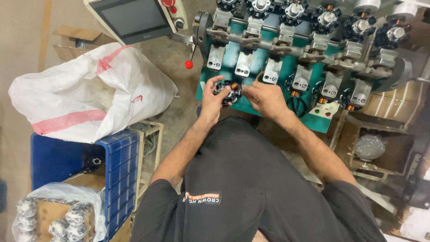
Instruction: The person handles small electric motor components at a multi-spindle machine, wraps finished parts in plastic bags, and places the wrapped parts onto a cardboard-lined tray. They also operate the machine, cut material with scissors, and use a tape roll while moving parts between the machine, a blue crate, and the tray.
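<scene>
My left hand (210, 97) grips a small black stator with copper windings (229, 91), held in front of a green winding machine (233, 62). My right hand (265, 97) is at the stator's right side, fingers pinched against it. Both hands hover just below the machine's row of grey metal clamps (244, 63). Several other black wound stators (329, 17) sit on spindles along the machine's top.
A white sack with red stripes (89, 92) lies to the left over a blue plastic crate (118, 163). A bag of wrapped parts (53, 219) is at bottom left. A control screen (132, 18) and red-knobbed lever (188, 64) are upper left. Cardboard boxes (380, 148) stand at right.
</scene>
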A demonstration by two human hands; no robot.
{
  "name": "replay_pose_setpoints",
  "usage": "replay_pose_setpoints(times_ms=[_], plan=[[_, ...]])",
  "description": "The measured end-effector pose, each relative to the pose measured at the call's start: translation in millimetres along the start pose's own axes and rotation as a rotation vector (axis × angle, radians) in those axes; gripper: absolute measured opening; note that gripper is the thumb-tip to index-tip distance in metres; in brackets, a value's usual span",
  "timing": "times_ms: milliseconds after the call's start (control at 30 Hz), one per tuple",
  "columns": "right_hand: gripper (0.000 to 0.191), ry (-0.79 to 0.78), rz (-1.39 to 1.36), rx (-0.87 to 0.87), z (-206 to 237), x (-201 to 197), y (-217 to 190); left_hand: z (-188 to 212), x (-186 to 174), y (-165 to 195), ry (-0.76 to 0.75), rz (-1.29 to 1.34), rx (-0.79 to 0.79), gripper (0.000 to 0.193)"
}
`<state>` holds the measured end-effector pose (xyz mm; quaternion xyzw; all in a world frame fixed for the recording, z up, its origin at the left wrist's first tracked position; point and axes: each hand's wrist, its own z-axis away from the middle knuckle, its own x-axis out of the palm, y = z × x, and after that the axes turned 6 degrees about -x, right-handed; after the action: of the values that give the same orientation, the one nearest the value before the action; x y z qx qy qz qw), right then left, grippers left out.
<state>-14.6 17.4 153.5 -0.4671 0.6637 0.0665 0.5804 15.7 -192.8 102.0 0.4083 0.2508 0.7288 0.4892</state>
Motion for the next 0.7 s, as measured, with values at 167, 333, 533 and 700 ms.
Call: replay_pose_setpoints(times_ms=[167,333,533,700], plan=[[0.009,0.223,-0.029,0.079,-26,2,-33,-2,-5,14,-0.109,0.393,-0.385,0.055],[0.014,0.228,-0.215,0.068,-28,9,-47,-5,-3,-3,-0.015,0.062,-0.089,0.034],[0.009,0.243,-0.394,0.118,-2,49,-47,-13,-19,3,0.049,0.058,0.098,0.022],[0.013,0.112,-0.711,0.740,6,167,-15,-4,-71,32,0.137,0.124,0.041,0.025]])
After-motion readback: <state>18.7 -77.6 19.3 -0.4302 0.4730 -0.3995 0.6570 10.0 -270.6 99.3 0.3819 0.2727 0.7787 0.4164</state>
